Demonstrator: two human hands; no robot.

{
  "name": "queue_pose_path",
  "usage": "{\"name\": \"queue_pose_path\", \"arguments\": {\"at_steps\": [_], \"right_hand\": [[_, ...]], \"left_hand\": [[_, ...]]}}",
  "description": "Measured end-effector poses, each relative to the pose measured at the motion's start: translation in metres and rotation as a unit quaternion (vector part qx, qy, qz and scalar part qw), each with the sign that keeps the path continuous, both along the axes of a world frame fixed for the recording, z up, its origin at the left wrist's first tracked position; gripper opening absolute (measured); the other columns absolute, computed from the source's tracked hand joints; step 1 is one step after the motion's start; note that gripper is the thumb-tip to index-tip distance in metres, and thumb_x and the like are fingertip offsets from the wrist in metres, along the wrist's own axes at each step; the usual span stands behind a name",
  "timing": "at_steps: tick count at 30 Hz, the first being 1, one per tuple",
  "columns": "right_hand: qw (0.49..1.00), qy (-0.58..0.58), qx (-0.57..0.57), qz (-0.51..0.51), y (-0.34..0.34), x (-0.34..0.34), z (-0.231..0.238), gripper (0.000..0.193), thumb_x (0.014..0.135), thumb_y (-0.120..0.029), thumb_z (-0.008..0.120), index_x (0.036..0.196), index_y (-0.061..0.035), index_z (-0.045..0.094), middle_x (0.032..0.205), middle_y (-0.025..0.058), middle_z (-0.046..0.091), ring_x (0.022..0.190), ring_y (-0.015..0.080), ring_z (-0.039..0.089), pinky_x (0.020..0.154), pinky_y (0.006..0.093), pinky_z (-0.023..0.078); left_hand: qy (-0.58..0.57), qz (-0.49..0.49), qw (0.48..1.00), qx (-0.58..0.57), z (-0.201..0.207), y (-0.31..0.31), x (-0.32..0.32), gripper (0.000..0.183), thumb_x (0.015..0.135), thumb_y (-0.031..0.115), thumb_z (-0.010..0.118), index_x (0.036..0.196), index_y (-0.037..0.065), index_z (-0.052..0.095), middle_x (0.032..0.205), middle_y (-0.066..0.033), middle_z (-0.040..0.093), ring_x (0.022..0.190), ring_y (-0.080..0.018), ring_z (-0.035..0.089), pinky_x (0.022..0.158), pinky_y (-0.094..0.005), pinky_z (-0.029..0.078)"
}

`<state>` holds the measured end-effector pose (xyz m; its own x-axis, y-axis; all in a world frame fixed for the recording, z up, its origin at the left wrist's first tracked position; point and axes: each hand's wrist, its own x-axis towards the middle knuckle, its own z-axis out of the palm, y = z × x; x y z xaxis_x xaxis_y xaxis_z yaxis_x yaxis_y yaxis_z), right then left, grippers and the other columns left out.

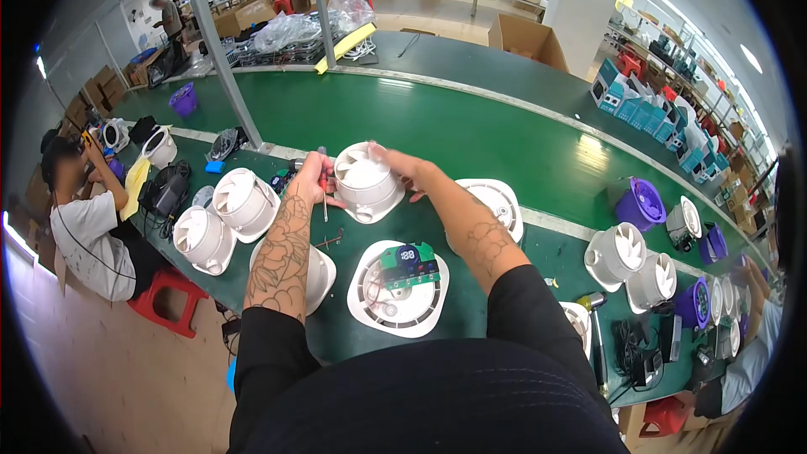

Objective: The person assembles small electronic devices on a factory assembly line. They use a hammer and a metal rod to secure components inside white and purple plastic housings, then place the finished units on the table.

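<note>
Dark fabric with curved rows of stitching (471, 374) fills the near edge, and beyond it two tattooed forearms stretch over the green surface (467, 315). Both hands meet at a white fan housing (363, 181), which sits at the far side of the surface, upright as far as it shows. The left hand (316, 178) has its grip closed on a red-handled screwdriver (324, 187), shaft pointing down, right beside the housing wall. The right hand (402, 166) lays its fingers over the opposite rim, probably to steady it; whether that grip clamps or merely rests, I cannot tell. Moulded plastic gives the housing a smooth round drum, broad blades and a flared foot. Nearer, a rounded-square white base (370, 298) lies flat, its slotted ring showing, with a glossy green circuit board (424, 274) on top, perhaps so that its thin leads stay slack. Another white housing (319, 280) is half hidden by the left forearm, and a pale base (496, 197) lies partly behind the right, both seemingly kept within reach.
</note>
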<state>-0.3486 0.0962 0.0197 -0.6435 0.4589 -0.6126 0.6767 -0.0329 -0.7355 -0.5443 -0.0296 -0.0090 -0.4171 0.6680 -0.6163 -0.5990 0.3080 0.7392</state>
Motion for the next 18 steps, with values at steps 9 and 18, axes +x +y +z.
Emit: {"name": "queue_pose_path", "arguments": {"at_steps": [9,18], "right_hand": [[0.999,0.019,-0.011,-0.049,0.003,-0.001,-0.010,0.112,0.063,-0.093,0.040,0.146,-0.0176,0.036,0.138,0.0212,0.041,0.125,0.0331,0.041,0.096,0.0543,0.039],[0.994,0.074,0.027,-0.075,-0.014,-0.002,-0.017,0.098,0.078,-0.085,0.026,0.145,-0.0140,0.037,0.144,0.0174,0.040,0.125,0.0357,0.045,0.089,0.0571,0.041]], "left_hand": [[0.021,0.058,0.998,-0.020,-0.023,0.005,-0.012,0.018,0.070,0.025,0.052,0.063,0.010,0.045,0.076,-0.0192,0.054,0.079,-0.0427,0.055,0.088,-0.0823,0.027],[0.067,0.058,0.996,-0.018,0.014,0.001,0.012,0.012,0.073,0.024,0.052,0.068,0.014,0.048,0.065,-0.0017,0.042,0.063,-0.0260,0.048,0.091,-0.0825,0.021]]}}
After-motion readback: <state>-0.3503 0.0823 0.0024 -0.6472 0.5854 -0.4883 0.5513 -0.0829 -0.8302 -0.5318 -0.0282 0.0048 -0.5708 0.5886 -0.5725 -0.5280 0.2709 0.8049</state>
